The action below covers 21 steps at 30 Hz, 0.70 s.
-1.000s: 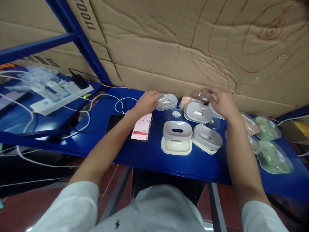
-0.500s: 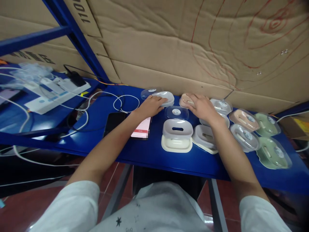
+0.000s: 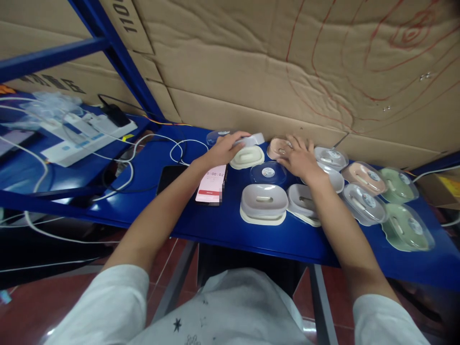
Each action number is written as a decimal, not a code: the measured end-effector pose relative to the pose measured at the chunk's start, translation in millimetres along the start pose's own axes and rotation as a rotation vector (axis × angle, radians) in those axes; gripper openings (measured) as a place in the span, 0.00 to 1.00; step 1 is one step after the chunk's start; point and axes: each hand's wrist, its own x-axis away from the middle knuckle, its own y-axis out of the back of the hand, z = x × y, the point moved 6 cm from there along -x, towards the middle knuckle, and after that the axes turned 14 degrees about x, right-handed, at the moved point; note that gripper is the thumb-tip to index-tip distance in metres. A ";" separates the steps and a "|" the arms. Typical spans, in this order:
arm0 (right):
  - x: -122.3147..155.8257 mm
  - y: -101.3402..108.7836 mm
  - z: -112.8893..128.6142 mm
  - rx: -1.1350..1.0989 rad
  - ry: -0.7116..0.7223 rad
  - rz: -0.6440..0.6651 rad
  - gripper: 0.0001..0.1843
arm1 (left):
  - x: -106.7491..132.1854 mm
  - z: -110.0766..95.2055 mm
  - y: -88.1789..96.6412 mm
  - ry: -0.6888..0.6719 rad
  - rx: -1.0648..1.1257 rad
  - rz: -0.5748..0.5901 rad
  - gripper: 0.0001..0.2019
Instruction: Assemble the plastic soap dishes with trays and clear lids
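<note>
Lifted in the last half second, a grey tray (image 3: 255, 139) tilts just behind the cream base (image 3: 247, 157), right of the left hand's (image 3: 226, 148) fingers, long axis left to right. That nearer hand pinches its left end; the right hand (image 3: 301, 159) spreads over a peach dish (image 3: 276, 148), grip unclear.

Left arm (image 3: 161, 208): stretched out forward, leaning in to the middle.
Left hand (image 3: 228, 148): back facing up, fingers (image 3: 243, 134) pointing right, bent in a grip.
Right arm (image 3: 347, 230): stretched out forward, leaning in too.
Right hand (image 3: 299, 157): back facing up, fingers a bit spread and bent.
Both hands: near each other, not touching.
</note>
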 end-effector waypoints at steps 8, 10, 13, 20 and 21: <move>3.4 21.7 -5.7 0.062 -0.066 -0.165 0.28 | 3.6 -24.0 10.8 -0.023 -0.150 -0.100 0.24; 1.3 21.4 -4.2 0.043 -0.047 -0.161 0.29 | 5.7 -40.3 4.4 -0.060 -0.232 -0.052 0.23; -1.3 15.2 -7.0 0.016 -0.037 -0.102 0.28 | 17.9 -79.1 -16.6 -0.161 -0.238 0.070 0.22; 4.8 38.4 -47.2 0.026 -0.172 -0.157 0.32 | 120.4 -175.3 -89.6 -0.397 -0.257 0.374 0.25; 6.0 44.3 -51.7 0.016 -0.196 -0.196 0.33 | 134.3 -179.0 -95.6 -0.388 -0.271 0.360 0.26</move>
